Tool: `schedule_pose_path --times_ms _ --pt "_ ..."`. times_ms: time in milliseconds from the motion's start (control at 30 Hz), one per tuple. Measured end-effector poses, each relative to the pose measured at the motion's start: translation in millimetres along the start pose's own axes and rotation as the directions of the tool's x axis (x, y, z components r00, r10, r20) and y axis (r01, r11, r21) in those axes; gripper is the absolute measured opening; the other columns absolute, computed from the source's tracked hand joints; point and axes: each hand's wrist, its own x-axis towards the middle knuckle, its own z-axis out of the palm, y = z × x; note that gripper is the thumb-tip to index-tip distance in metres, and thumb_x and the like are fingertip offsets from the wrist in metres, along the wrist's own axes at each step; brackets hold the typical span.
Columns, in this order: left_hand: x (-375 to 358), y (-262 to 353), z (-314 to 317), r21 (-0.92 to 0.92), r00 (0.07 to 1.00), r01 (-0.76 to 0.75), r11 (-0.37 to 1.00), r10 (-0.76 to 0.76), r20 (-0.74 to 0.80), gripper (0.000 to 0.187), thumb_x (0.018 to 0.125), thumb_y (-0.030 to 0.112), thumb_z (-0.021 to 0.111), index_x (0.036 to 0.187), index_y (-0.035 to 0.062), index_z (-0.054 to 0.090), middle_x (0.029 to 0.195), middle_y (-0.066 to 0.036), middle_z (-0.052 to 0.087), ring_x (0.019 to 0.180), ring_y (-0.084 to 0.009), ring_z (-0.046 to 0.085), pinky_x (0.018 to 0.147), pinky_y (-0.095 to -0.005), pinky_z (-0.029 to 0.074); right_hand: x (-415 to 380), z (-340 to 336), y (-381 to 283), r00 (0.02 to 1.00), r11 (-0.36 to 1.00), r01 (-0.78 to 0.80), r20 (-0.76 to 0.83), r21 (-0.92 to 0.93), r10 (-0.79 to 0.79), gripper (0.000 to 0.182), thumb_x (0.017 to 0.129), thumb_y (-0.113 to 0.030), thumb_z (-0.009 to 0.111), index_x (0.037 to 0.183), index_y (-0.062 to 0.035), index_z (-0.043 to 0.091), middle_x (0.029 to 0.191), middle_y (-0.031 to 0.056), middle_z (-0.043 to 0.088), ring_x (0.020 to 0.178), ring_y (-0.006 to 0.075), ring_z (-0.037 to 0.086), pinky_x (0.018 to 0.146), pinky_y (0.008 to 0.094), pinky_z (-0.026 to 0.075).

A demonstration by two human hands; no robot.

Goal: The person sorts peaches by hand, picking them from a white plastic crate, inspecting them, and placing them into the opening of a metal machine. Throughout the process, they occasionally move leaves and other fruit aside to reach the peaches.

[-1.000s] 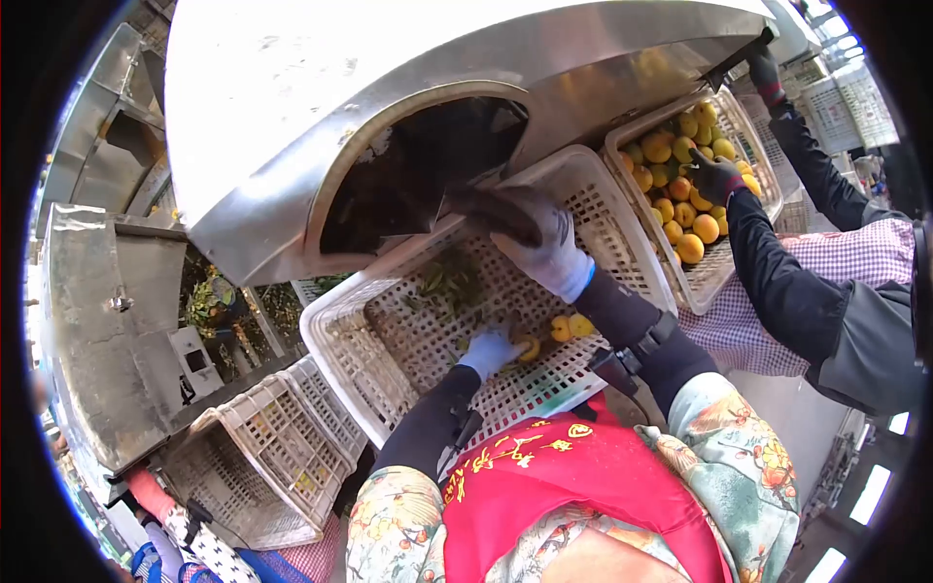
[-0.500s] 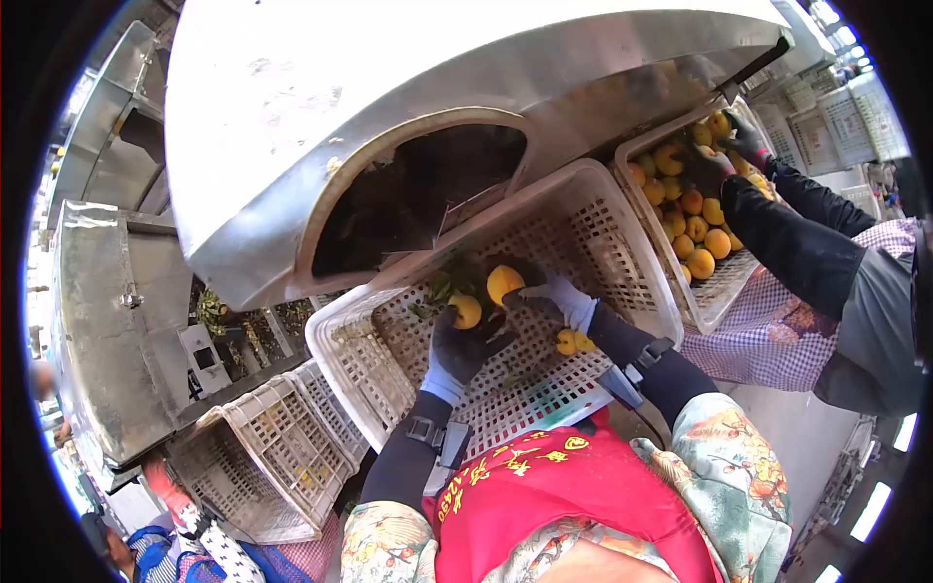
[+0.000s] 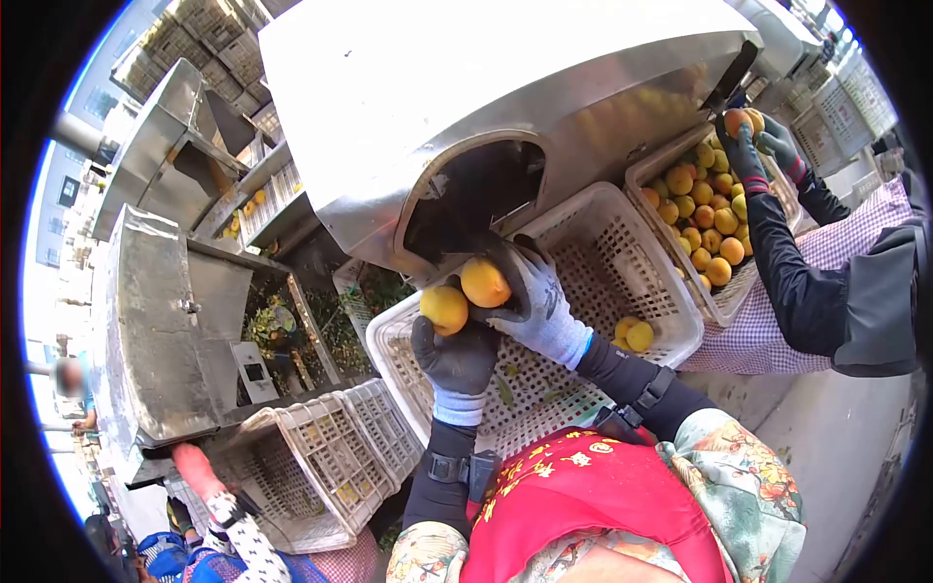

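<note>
Both my hands wear gloves with dark palms and are raised over a white plastic crate (image 3: 632, 206). My left hand (image 3: 455, 361) is closed around a yellow-orange fruit (image 3: 444, 309). Right beside it, my right hand (image 3: 539, 306) grips another yellow-orange fruit (image 3: 485, 282), and the two fruits nearly touch. A few yellow fruits (image 3: 639, 336) lie in the right part of the crate, and bits of green leaf (image 3: 505, 391) are on its bottom. Behind my hands is the dark opening (image 3: 466, 199) of a metal machine.
At the right, a co-worker's gloved hands (image 3: 743, 146) hold fruit above a crate (image 3: 641, 175) full of fruit. White crates (image 3: 321, 457) stand at the lower left beside a metal bin (image 3: 151, 321) with leaves. Another person's arm (image 3: 199, 471) reaches in there.
Both my hands have come up from the crate's bottom with the fruits, nearer the machine's opening. The co-worker's hands have lifted fruit. The view has shifted.
</note>
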Motion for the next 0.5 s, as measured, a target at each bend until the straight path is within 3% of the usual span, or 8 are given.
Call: schedule_pose_path --times_ms 33,133,200,333,400,433,500 --pt "-1 3 6 0.016 0.999 0.022 1.000 -0.022 0.041 0.067 0.080 0.045 0.064 0.132 0.0058 0.047 0.132 -0.009 0.052 0.125 -0.0260 0.044 0.109 -0.0453 0.025 9 2 1 0.999 0.999 0.043 -0.019 -0.009 -0.044 0.084 0.064 -0.031 0.079 0.135 -0.0055 0.043 0.126 0.0172 0.053 0.118 0.0381 0.048 0.106 0.0496 0.030" --pt "0 8 -5 -0.035 0.997 0.036 0.999 -0.033 0.073 0.070 0.079 0.044 0.066 0.133 0.0048 0.046 0.128 -0.009 0.054 0.121 -0.0253 0.047 0.109 -0.0446 0.027 28 9 6 0.998 0.996 0.060 -0.031 -0.069 -0.063 0.083 0.068 -0.035 0.076 0.137 -0.0064 0.041 0.130 0.0184 0.049 0.122 0.0396 0.043 0.110 0.0523 0.022" --pt "0 10 -9 -0.014 0.999 0.009 1.000 -0.008 0.039 0.068 0.080 0.041 0.066 0.133 0.0042 0.046 0.125 -0.010 0.056 0.117 -0.0244 0.049 0.106 -0.0435 0.030 37 14 7 0.996 0.978 0.023 -0.075 -0.209 -0.040 0.084 0.070 -0.036 0.075 0.140 -0.0067 0.038 0.132 0.0200 0.047 0.125 0.0389 0.040 0.110 0.0542 0.020" --pt "-1 19 -7 -0.002 1.000 0.018 1.000 -0.018 0.023 0.057 0.087 0.036 0.061 0.131 0.0049 0.046 0.120 -0.014 0.058 0.107 -0.0264 0.053 0.095 -0.0411 0.041 53 36 33 0.997 0.972 -0.026 -0.078 -0.235 0.008 0.081 0.072 -0.035 0.074 0.140 -0.0075 0.037 0.132 0.0218 0.046 0.127 0.0381 0.037 0.110 0.0566 0.019" --pt "2 21 -1 0.177 0.991 0.008 0.984 0.015 -0.129 0.053 0.089 0.037 0.060 0.131 0.0076 0.047 0.121 -0.014 0.057 0.107 -0.0272 0.054 0.089 -0.0399 0.045 77 47 39 0.988 0.990 0.035 -0.145 -0.139 -0.056 0.072 0.074 -0.036 0.073 0.131 -0.0033 0.045 0.131 0.0221 0.046 0.124 0.0425 0.039 0.107 0.0561 0.025" --pt "4 21 1 0.175 0.988 0.029 0.984 -0.002 -0.155 0.048 0.091 0.038 0.057 0.128 0.0103 0.049 0.120 -0.014 0.058 0.106 -0.0274 0.055 0.085 -0.0383 0.047 81 49 36 0.991 0.991 0.024 -0.125 -0.130 -0.041 0.072 0.074 -0.036 0.073 0.131 -0.0033 0.045 0.131 0.0221 0.046 0.124 0.0425 0.039 0.107 0.0561 0.025" --pt "11 27 1 0.134 0.991 0.092 0.987 -0.077 -0.110 0.046 0.092 0.042 0.056 0.126 0.0107 0.050 0.115 -0.012 0.058 0.103 -0.0255 0.058 0.077 -0.0357 0.049 97 44 26 0.936 0.912 0.097 -0.275 -0.399 -0.220 0.063 0.075 -0.032 0.073 0.127 -0.0035 0.049 0.125 0.0215 0.051 0.120 0.0412 0.045 0.102 0.0522 0.033"
